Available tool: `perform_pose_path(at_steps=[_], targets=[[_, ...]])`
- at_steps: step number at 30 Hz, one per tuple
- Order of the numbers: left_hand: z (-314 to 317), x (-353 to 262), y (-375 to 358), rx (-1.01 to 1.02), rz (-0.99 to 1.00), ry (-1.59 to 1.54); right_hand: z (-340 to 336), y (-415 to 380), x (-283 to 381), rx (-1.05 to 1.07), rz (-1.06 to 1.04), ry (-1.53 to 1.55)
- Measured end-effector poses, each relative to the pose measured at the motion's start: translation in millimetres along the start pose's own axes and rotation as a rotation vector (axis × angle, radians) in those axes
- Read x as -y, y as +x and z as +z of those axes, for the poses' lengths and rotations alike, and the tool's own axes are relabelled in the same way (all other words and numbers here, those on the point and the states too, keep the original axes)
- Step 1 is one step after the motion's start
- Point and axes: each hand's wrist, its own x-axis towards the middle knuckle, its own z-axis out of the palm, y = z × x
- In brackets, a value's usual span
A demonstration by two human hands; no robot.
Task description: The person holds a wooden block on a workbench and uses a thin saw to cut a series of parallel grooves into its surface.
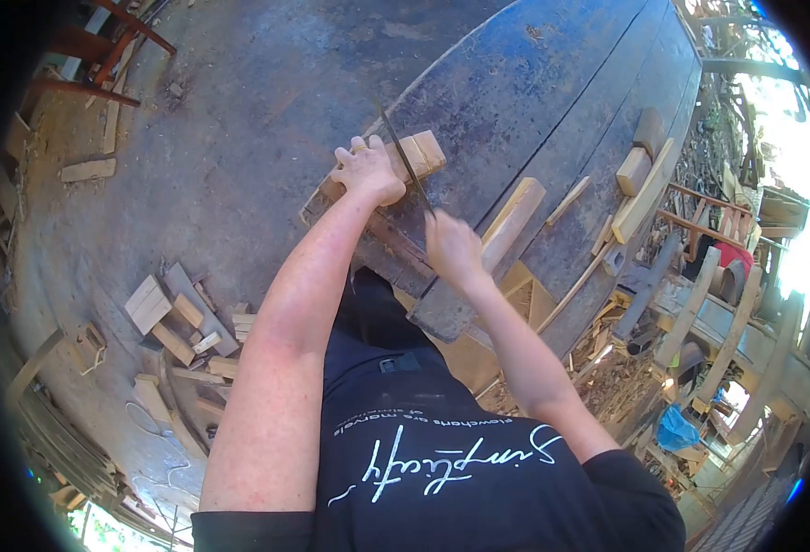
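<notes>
A pale wooden block (423, 151) lies at the near left edge of the plank bench (534, 83). My left hand (368, 173) bears down on the block, its fingers bent over the far side. A thin, dark saw blade (407, 158) crosses the block just right of that hand. At the blade's near end, my right hand (454, 247) is closed round the saw's handle, which its slightly blurred fingers hide.
A longer wooden piece (514, 219) rests on the bench right of my right hand. Farther right are small blocks (633, 171) and a long strip (642, 191). Wood offcuts (180, 317) litter the floor at left. A reddish chair (101, 55) stands at upper left.
</notes>
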Motion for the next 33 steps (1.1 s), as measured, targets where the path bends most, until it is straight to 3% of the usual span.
perform_pose_path(at_steps=[3,10,14,17,21,26,28,33], targets=[[10.8,5.2,0.9,-0.062,0.045,0.000,-8.3,-40.1,-9.3,0.051,0.065,-0.047],[14.5,4.0,-4.2,-0.118,0.039,-0.026,18.7,39.9,13.9,-0.081,-0.016,-0.038],[16.7,3.5,-4.8,-0.131,0.041,-0.029,20.8,-65.1,-37.2,-0.080,-0.022,-0.020],[19.2,7.6,-4.2,-0.149,0.048,-0.055,-1.9,-166.0,-74.9,0.074,0.099,-0.029],[31.7,18.9,8.4,-0.286,0.074,-0.066,-18.0,-212.3,-101.0,0.011,0.112,-0.026],[17.8,37.3,-6.1,-0.273,0.180,-0.071,-12.5,-135.0,-64.1,-0.120,-0.001,0.145],[14.2,46.1,-11.7,-0.263,0.108,-0.073,1.0,-96.7,-45.6,-0.168,-0.111,0.180],[15.3,44.0,-11.0,-0.220,0.068,-0.043,28.0,-37.8,-7.9,-0.154,-0.130,0.177]])
